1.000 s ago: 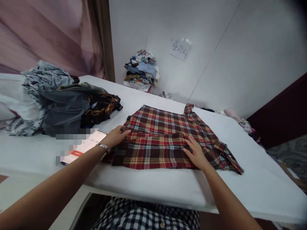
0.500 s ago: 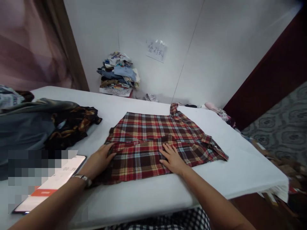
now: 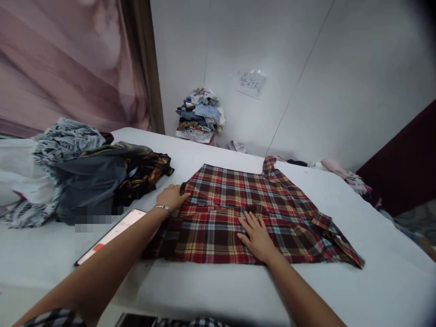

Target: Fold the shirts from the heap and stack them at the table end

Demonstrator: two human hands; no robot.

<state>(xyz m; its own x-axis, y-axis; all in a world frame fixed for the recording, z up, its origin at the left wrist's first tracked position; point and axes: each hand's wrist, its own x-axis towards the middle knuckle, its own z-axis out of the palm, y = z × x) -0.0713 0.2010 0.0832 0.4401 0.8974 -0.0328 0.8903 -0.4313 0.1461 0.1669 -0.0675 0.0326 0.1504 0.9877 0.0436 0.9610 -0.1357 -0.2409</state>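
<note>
A white tabletop (image 3: 340, 290) filled the lower frame, with a plaid shirt (image 3: 238, 213) spread at its centre. The left hand (image 3: 172, 198) lay open on the shirt's left edge; the right hand (image 3: 257, 236) pressed flat, fingers spread, mid-shirt. A phone (image 3: 112, 234) lay at lower left.

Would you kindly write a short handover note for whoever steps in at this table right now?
Left hand: open, fingers on the left edge of the plaid shirt.
Right hand: open, flat on the shirt's near middle.
Shirt lies spread on the white table, near part folded over; right sleeve not folded in.
Phone lies by the left forearm; unfolded clothes pile at left.
</note>
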